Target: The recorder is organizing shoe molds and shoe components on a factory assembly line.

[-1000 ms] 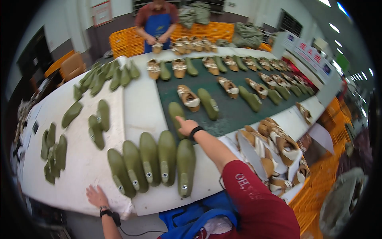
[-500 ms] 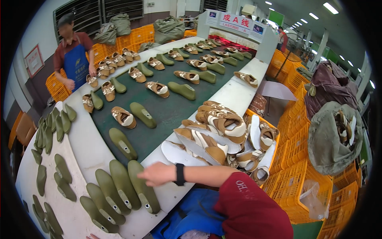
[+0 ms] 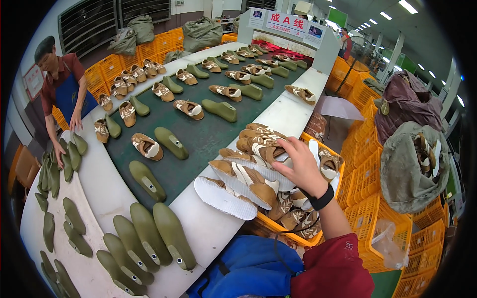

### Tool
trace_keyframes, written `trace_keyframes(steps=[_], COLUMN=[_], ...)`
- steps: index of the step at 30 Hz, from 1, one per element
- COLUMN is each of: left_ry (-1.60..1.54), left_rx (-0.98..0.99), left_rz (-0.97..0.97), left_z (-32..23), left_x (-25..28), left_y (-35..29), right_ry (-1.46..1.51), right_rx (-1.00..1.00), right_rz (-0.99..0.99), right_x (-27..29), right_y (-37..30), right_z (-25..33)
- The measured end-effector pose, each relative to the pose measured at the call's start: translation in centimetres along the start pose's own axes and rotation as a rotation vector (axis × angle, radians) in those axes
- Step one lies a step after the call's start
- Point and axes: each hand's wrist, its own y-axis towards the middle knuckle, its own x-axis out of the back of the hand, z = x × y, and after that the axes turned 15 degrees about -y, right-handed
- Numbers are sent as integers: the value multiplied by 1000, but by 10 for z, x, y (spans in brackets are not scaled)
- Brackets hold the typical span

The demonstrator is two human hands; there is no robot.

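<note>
Right sleeve, dark red (image 3: 333,268), and blue apron (image 3: 243,268) fill the lower edge; a black band (image 3: 322,198) circles the wrist. Right hand (image 3: 298,164) is right of centre, fingers spread and bent over the heel end of a brown-and-white shoe (image 3: 263,148) at the top of a heap; whether its grip has closed on the shoe cannot be told. Left hand out of frame — state cannot be told. Heaped shoes (image 3: 248,181) lie beneath and beside the right hand, some with white soles showing, partly on the worktop (image 3: 206,231) and partly over an orange crate (image 3: 312,242). Lower left: five green shoe lasts (image 3: 171,233) side by side, more lasts scattered at the left edge. Across the middle, a dark green belt (image 3: 198,134) carries shoes and lasts, many set in pairs. Upper left: a co-worker (image 3: 64,89) in a blue apron leans in, both hands at a cluster of lasts (image 3: 54,171). Upper right: stacked orange crates (image 3: 367,174) and a grey-green sack (image 3: 410,184) with shoes inside. Far end — a white panel (image 3: 285,25) stands above the belt.
</note>
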Motion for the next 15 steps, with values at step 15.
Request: trace_keyframes(steps=[15], left_ry=[-63], left_rx=[-35], left_rz=[-13], left_z=[14], left_x=[-1], left_y=[6], right_ry=[59], right_rx=[-53], right_rz=[48], right_x=[-11], right_y=[-11], right_z=[-20])
